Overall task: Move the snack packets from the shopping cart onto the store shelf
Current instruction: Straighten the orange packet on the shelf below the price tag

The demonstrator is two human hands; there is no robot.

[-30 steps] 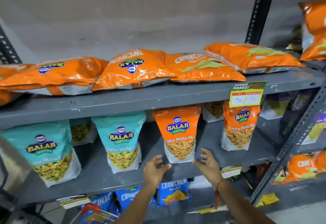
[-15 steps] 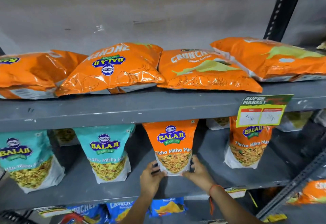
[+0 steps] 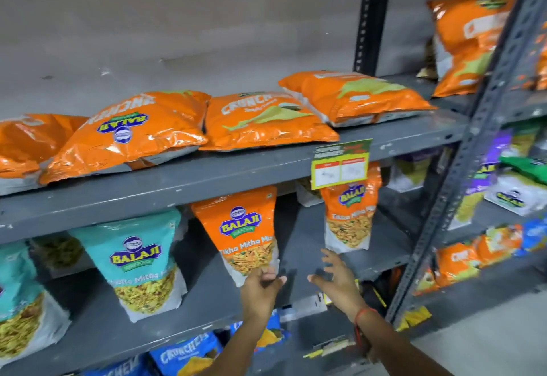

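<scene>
Both hands, left hand (image 3: 260, 288) and right hand (image 3: 340, 282), hover with fingers spread and empty at lower centre, the left just touching the upright orange packet (image 3: 245, 233) on the middle shelf (image 3: 325, 236). That packet looks placed (the cart is out of view), so I cannot tell how many remain.

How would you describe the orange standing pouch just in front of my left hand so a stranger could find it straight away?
Start at the grey metal rack and drop to its middle shelf, under the flat orange bags. Among the upright pouches there, the Tikha Mitha Mix pouch stands beside the teal pouch. It is orange, tilted, and the left hand is at its bottom edge.
</scene>
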